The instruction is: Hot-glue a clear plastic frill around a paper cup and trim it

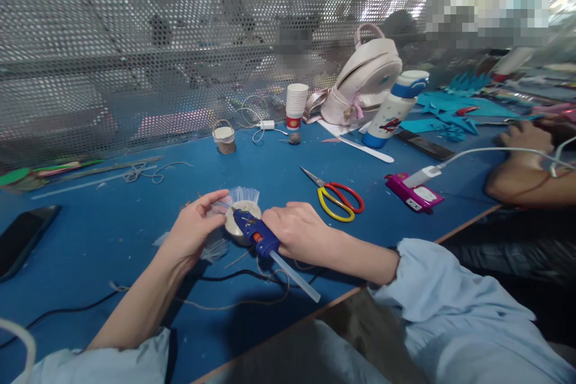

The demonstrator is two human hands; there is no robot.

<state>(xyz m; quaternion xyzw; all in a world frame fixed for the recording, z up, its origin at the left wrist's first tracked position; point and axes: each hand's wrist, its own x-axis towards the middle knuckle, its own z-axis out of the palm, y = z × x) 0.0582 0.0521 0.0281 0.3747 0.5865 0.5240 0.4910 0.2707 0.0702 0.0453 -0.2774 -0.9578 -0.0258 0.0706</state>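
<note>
In my right hand (294,231) is a blue hot glue gun (258,234), a clear glue stick (294,279) poking out of its back end. The gun's nozzle points into a small pale round cup (234,227) on the blue table. My left hand (194,225) is at the cup's left side, fingers bent around a pleated translucent plastic frill (243,195). More of that frill (213,249) shows below my left palm. The fingertips are partly hidden, and so is the cup's front behind the glue gun.
Scissors (339,195) with red and yellow handles lie right of my hands. Behind stand a small basket (224,139), stacked paper cups (296,107), a bottle (393,111) and a backpack (366,81). A magenta power strip (414,193), phone (27,240), cord (234,276) and another person's arm (522,168) flank them.
</note>
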